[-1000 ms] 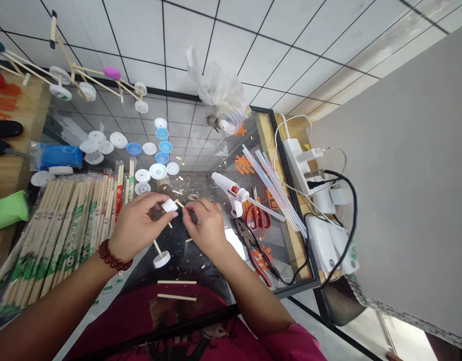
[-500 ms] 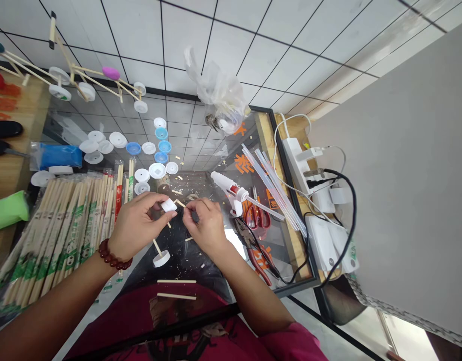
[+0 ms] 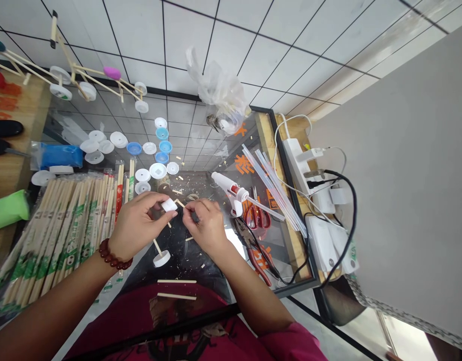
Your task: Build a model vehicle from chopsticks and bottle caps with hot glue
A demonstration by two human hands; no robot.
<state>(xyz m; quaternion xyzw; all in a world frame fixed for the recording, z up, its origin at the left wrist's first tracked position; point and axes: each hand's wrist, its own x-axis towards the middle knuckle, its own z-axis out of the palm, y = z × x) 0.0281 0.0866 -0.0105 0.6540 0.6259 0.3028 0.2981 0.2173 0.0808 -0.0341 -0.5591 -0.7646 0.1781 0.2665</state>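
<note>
The left hand [image 3: 135, 220] has its grip pinched on a small white cap [image 3: 169, 205]. The right hand [image 3: 205, 223] has its grip pinched on a thin stick [image 3: 180, 203], and the free end points at the cap. I cannot tell if the two touch.

The stick is tiny and only the fingertips have it, so it could slip out if the pinch gets loose. It could snap if the right hand pushes too hard. It could end up crooked if the left hand lets the cap tip. Any hot glue there is too small to see, but it could burn a finger.

The cap sits right in the left grip. The stick pokes out of the right grip, into the space between the hands. Both are to the left of the glue gun [image 3: 230, 189], apart from it.

A stick with a white wheel [image 3: 162, 259] is left of the glue gun too, on its near side. Two bare sticks [image 3: 177, 282] lie nearer yet. White and blue caps [image 3: 158, 171] sit left of the glue gun, and wrapped chopsticks [image 3: 65, 235] lie much farther left. Just right of the glue gun, on the table [image 3: 216, 155], are red scissors [image 3: 257, 215], pliers [image 3: 256, 263] and clear glue sticks [image 3: 273, 185].
</note>
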